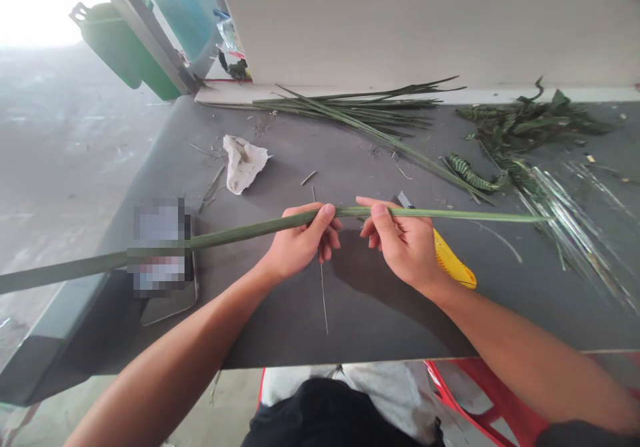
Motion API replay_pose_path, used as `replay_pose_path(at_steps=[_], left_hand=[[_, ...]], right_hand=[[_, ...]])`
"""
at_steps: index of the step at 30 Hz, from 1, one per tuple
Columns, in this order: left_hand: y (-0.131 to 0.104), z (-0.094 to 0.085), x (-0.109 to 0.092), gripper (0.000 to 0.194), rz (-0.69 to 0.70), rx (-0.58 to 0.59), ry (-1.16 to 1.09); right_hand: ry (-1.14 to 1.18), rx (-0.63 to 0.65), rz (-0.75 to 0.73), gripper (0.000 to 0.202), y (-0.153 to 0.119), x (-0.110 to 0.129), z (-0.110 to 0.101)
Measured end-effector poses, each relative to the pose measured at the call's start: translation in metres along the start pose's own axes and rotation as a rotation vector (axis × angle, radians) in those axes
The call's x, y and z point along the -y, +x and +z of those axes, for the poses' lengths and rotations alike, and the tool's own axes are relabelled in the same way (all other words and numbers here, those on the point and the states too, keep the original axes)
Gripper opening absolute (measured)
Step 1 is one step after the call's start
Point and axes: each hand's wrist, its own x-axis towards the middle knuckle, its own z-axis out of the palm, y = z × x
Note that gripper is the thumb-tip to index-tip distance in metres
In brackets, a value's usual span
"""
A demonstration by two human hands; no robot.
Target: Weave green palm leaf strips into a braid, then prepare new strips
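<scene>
A long green leaf blade [240,232] stretches sideways above the grey table, wide at the left and narrowing to a tip at the right. My left hand [300,237] pinches it near the middle between thumb and fingers. A short way along, my right hand [403,240] grips the same blade with its thumb on top. Beneath my left hand lies a thin straight wire [324,300] on the table. Partly hidden behind my right hand is a yellow utility knife [454,260], its grey end showing above the hand.
Several long leaves [350,110] lie along the back wall. Woven leaf pieces [540,124] and clear-wrapped thin sticks [583,220] are at the right. Crumpled white paper [243,164] sits at the back left, a phone [170,304] nearer me. A green bin [120,44] stands beyond the table.
</scene>
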Motion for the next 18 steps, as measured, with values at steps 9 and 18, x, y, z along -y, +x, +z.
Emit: replay_pose_path(at_steps=[9, 18], left_hand=[[-0.005, 0.004, 0.004, 0.048, -0.015, 0.091, 0.092], [0.002, 0.005, 0.011, 0.050, 0.007, -0.104, 0.110]], right_hand=[[-0.146, -0.048, -0.126, 0.031, 0.003, -0.004, 0.001], [-0.015, -0.071, -0.084, 0.023, 0.003, -0.003, -0.001]])
